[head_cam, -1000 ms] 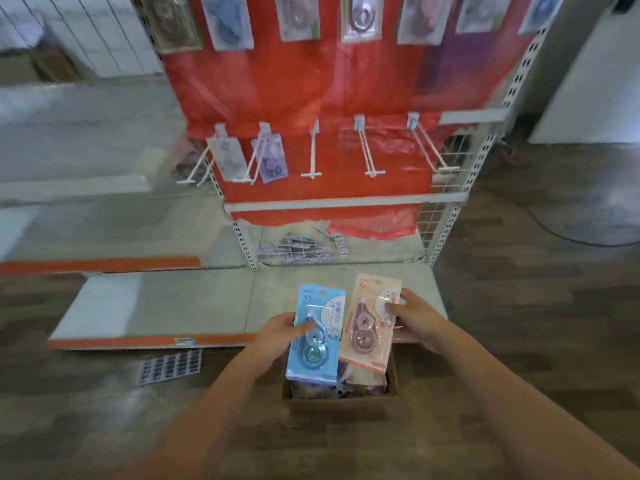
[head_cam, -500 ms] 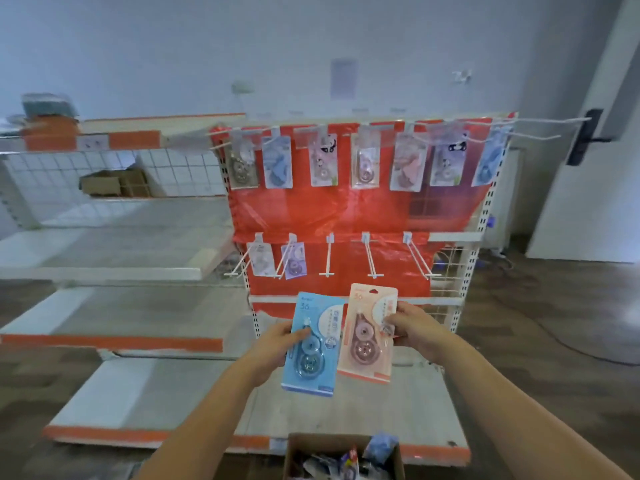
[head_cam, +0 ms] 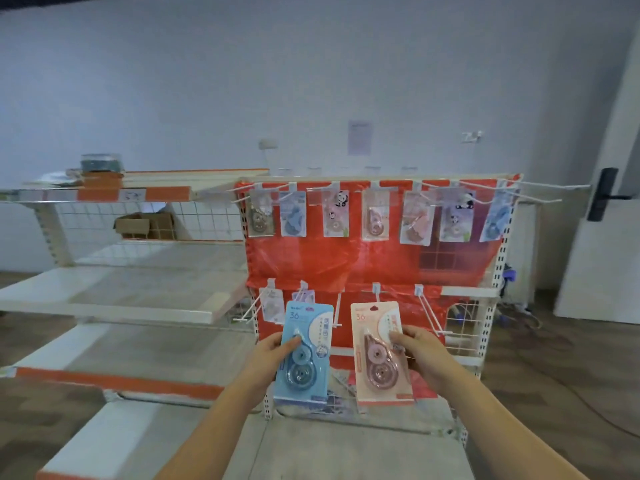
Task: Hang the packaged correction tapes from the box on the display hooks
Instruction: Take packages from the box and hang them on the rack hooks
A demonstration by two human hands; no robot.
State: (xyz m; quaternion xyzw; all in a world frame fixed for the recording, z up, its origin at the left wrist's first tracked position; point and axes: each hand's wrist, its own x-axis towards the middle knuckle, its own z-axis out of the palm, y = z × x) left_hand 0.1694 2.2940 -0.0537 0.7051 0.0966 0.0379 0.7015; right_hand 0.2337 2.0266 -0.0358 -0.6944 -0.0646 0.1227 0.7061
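Since the earlier frames the two packs have been drawn apart, so that red backing is seen between them where they overlapped before, and the box on the floor is no longer shown; more wall is taken in above the rack.

The blue correction tape pack (head_cam: 304, 351) is held upright at its left edge by the left hand (head_cam: 268, 356), the thumb laid across the clear blister and the fingers hidden behind the card. The pink correction tape pack (head_cam: 379, 353) is held the same way at its right edge by the right hand (head_cam: 420, 355). Each grip is closed narrowly on its card. Both packs are flat cards with a glossy, teardrop-shaped blister and a hang slot at the top, and are raised in front of the lower row of hooks (head_cam: 427, 311), thin white wire prongs. Two small packs (head_cam: 272, 304) are seen hanging at the left of that row.

Along the upper row seven hung packs (head_cam: 375, 216) are seen against the crinkled red plastic sheet (head_cam: 332, 261). Beside the rack, pale shelves (head_cam: 114, 303) with orange edging and a wire grid are seen, and a cardboard carton (head_cam: 138, 225) behind it
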